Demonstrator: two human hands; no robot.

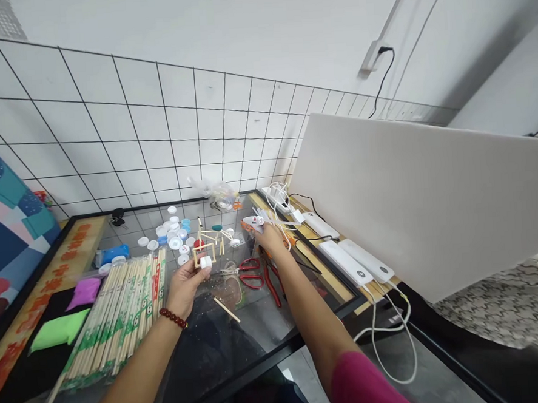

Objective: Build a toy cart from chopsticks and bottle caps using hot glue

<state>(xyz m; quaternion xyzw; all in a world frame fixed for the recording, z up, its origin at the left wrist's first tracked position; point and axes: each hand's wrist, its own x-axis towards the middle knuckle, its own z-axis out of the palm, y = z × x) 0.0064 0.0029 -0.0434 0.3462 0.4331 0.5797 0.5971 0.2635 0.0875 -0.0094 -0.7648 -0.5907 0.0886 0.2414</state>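
My left hand (190,286), a dark red bead bracelet at its wrist, is closed on a small square frame of wooden sticks (205,247) with a white block at its lower edge. At the right, my right hand (267,233) is closed around a white and orange hot glue gun (253,220). Below the frame a loose stick (227,310) lies on the glass tabletop. Between my hands rest red-handled scissors (250,273). Beside my right forearm are red-handled pliers (271,284). More stick pieces (221,247) lie just behind the frame.
Bundles of wrapped chopsticks (116,320) lie at the left beside green (60,328) and purple packets (84,292). White and blue bottle caps (175,242) are scattered behind my left hand. A plastic bag (220,195) sits at the back. White power banks (345,262) and cables line the right edge.
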